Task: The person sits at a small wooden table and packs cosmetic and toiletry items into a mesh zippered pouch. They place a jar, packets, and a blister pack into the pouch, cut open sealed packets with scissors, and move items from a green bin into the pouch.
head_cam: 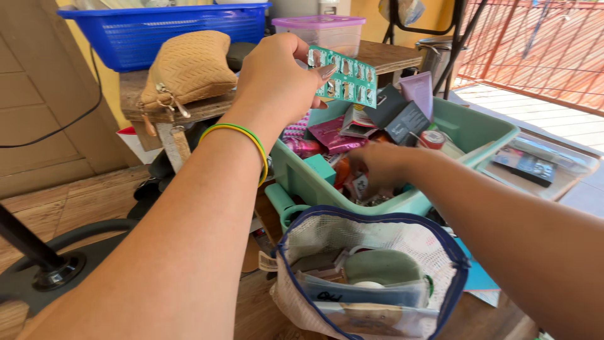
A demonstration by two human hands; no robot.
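Note:
My left hand [277, 79] is raised above the far left of a mint green plastic box [484, 129] and pinches a green blister strip of tablets [345, 75] by its left end. A yellow and green band sits on that wrist. My right hand [377, 165] reaches down into the box among small packets, sachets and tubes, fingers curled on something small that I cannot make out. In front of the box stands an open mesh pouch with blue trim [377, 277], holding flat packets and a pale green item.
A tan woven purse [189, 66] and a blue basket [170, 31] sit on a wooden shelf at the back left. A lidded clear tub [324, 31] stands behind the blister strip. The box's lid [541, 167] lies at right. A black stand base [50, 271] rests on the floor at left.

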